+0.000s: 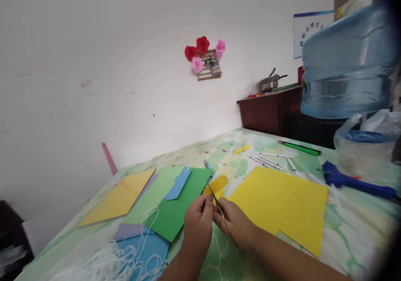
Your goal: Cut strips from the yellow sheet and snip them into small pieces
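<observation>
My right hand [237, 222] is closed around a pair of scissors [222, 212], whose blades point up and to the left. Pinched in my left hand [198, 219] is a small yellow felt-like piece [216, 183], its lower part hidden by my fingers. The scissor blades lie across this piece; whether they are cutting into it I cannot tell. A large yellow sheet [282, 206] with a notched near edge lies to the right, and a dark green sheet [184, 203] to the left. On the green sheets rests a blue cut strip [179, 185].
White string [115, 258] is tangled at the front left, over a blue sheet [156, 249]. Several markers [266, 160], a green utility knife [300, 148] and a blue glue gun [354, 183] lie at the right. Behind stands a large water bottle [347, 68].
</observation>
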A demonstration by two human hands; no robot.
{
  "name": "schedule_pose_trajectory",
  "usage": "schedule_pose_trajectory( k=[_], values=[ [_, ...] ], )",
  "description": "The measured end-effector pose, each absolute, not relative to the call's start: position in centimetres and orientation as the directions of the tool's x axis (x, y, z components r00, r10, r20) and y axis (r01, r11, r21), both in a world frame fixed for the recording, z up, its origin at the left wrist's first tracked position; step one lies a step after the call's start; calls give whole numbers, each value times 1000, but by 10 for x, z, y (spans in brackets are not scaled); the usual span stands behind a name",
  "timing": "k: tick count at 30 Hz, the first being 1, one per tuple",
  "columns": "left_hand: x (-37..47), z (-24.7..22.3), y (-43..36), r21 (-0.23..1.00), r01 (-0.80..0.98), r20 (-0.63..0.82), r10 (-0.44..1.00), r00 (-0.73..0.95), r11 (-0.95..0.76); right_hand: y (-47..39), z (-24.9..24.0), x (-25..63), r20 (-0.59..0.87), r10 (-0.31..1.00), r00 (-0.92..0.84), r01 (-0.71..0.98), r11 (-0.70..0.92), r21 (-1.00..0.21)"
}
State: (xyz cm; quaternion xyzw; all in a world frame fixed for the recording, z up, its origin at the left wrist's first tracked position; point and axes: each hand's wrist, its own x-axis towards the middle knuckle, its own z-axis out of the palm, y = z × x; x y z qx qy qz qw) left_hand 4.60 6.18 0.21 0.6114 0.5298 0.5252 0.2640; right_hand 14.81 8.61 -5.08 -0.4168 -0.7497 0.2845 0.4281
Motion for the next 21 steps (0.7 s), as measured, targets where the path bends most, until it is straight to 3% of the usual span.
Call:
schedule_pose_trajectory(
  k=[12, 21],
  values=[
    [45, -1, 64, 949, 149, 302, 938, -170, -278, 86, -53, 147, 418, 869, -265, 437, 494, -751],
    [45, 0, 62, 920, 257, 336, 933, -130, -295, 82, -47, 147, 405, 874, -268, 354, 480, -802]
  ],
)
